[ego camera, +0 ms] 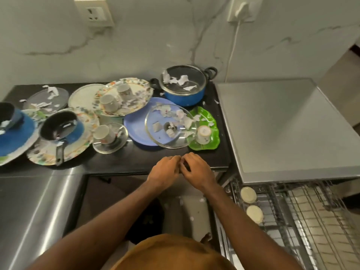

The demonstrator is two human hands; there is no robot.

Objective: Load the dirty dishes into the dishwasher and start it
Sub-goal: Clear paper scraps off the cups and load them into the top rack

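Note:
Dirty dishes strewn with torn paper scraps crowd the black counter point(120, 162). A glass lid point(169, 131) lies on a lilac plate point(136, 129), beside a green leaf-shaped plate point(211, 117) bearing an upturned cup point(203, 134). Behind them stands a blue pot point(185, 94) with a glass lid. A floral plate point(140, 90) carries two cups. My left hand point(165, 170) and my right hand point(196, 170) meet fingertip to fingertip over the counter's front edge, fingers curled; whether they pinch anything is hidden. The dishwasher rack point(303, 221) is pulled out at the lower right with two upturned cups point(248, 194).
A small blue saucepan point(60, 127) sits on another floral plate at the left, next to a cup on a glass saucer point(110, 139). The dishwasher's steel top point(282, 123) is at the right. A white cable point(232, 49) hangs from a wall plug. A steel surface point(35, 211) lies at lower left.

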